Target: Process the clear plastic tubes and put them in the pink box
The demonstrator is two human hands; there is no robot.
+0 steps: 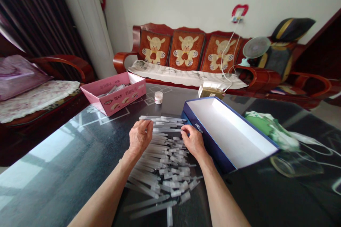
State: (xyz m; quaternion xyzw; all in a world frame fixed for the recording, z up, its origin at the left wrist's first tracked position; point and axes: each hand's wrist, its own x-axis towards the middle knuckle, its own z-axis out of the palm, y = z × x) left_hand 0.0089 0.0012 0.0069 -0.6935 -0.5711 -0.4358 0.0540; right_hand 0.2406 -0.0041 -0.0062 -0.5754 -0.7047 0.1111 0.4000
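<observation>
A heap of several clear plastic tubes with caps (165,163) lies on the dark glossy table (66,163) in front of me. My left hand (140,137) rests on the far left part of the heap, fingers curled down onto the tubes. My right hand (193,141) sits on the heap's right side, fingers bent and pinching at tubes near the blue box. Whether either hand has lifted a tube is hidden by the fingers. An open blue box with a white inside (255,138) stands just right of my right hand and holds nothing.
A pink cardboard box (117,101) with more tubes stands at the back left. A small white jar (158,97) and a tan box (210,91) sit further back. Green-and-white plastic bags (271,131) lie at the right. A red wooden sofa (186,49) and a small fan (255,48) are behind the table.
</observation>
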